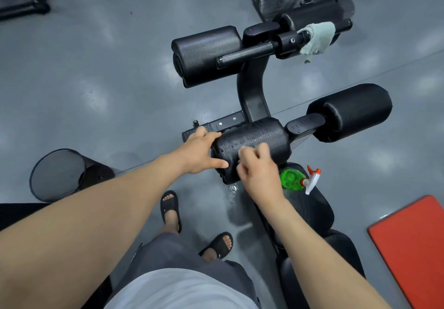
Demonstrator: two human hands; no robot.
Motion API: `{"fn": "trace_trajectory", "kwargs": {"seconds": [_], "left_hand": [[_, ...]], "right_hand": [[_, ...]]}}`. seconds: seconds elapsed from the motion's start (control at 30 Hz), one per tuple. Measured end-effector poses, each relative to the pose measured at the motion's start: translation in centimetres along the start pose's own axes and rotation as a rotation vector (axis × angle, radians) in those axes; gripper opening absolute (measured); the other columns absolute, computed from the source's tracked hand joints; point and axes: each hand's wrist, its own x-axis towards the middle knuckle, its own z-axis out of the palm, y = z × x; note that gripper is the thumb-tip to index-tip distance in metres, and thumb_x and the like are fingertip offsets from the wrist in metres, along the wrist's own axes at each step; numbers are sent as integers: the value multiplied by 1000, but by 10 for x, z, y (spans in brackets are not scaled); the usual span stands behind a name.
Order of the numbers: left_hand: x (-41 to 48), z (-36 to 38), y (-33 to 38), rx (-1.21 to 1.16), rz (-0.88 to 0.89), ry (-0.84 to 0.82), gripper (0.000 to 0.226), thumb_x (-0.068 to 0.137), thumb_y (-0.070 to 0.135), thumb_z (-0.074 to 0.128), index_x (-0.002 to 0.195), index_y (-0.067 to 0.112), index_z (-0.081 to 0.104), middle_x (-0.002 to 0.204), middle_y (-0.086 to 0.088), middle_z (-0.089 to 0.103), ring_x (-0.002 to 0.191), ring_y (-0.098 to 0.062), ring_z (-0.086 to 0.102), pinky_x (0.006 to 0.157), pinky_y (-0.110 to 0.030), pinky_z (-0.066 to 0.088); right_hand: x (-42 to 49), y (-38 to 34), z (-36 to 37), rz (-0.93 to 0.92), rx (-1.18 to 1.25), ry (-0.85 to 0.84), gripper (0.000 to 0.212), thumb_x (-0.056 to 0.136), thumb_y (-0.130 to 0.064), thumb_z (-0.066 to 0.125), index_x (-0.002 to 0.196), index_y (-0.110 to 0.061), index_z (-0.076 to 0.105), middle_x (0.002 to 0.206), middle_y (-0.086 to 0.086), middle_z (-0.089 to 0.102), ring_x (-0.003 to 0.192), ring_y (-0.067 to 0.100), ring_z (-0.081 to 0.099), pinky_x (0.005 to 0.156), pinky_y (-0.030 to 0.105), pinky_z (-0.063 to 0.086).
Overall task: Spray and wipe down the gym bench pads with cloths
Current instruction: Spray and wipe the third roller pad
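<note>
A black gym bench stands in front of me with several roller pads. My left hand (204,151) grips the left end of the near roller pad (266,138), which is wet with droplets. My right hand (258,170) is curled round a small pale cloth (242,150), mostly hidden in the fingers, and presses it on that pad's front. A green spray bottle (294,179) with a white and orange trigger lies on the bench seat (312,210) just right of my right hand. A second pale green cloth (317,37) hangs over the far bar.
Two more roller pads sit at the upper left (206,53) and right (353,111). A black mesh bin (57,174) stands on the grey floor at left. A red mat (413,241) lies at right. Liquid has dripped on the floor below the pad. My sandalled feet are beneath.
</note>
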Motion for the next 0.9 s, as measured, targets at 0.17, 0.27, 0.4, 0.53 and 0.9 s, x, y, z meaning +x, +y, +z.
{"fn": "trace_trajectory", "kwargs": {"seconds": [0.17,0.27,0.4,0.53,0.9], "left_hand": [[0,2,1,-23,-9,4,101,76,54,84,157,24,31,124,3,32,138,-25,35,116,-37,33],[-1,2,1,-26,-11,11,100,76,52,84,157,24,32,127,1,34,138,-25,35,116,-36,32],[-1,2,0,-26,-11,14,99,76,51,85,156,23,33,130,-2,35,138,-26,36,117,-37,32],[1,3,-1,-21,-10,13,100,75,52,85,155,22,34,129,-2,35,137,-27,38,116,-40,34],[-4,9,0,-36,-4,64,98,76,47,86,155,21,34,120,4,30,137,-28,37,116,-38,33]], "right_hand": [[7,20,-11,17,-67,-75,18,78,-13,67,83,-14,49,91,5,36,58,37,47,51,37,44],[19,34,-22,200,-59,59,14,80,-17,59,78,-14,46,88,6,37,54,35,41,54,36,38],[5,13,-8,163,-62,45,17,78,-18,66,79,-11,51,87,10,41,54,40,45,51,37,39],[-19,7,7,-41,-34,-108,18,79,-9,71,87,-9,54,89,10,38,51,40,42,43,37,41],[5,31,-9,260,13,179,17,94,-10,61,108,-2,64,101,20,51,72,43,60,65,41,51]]}}
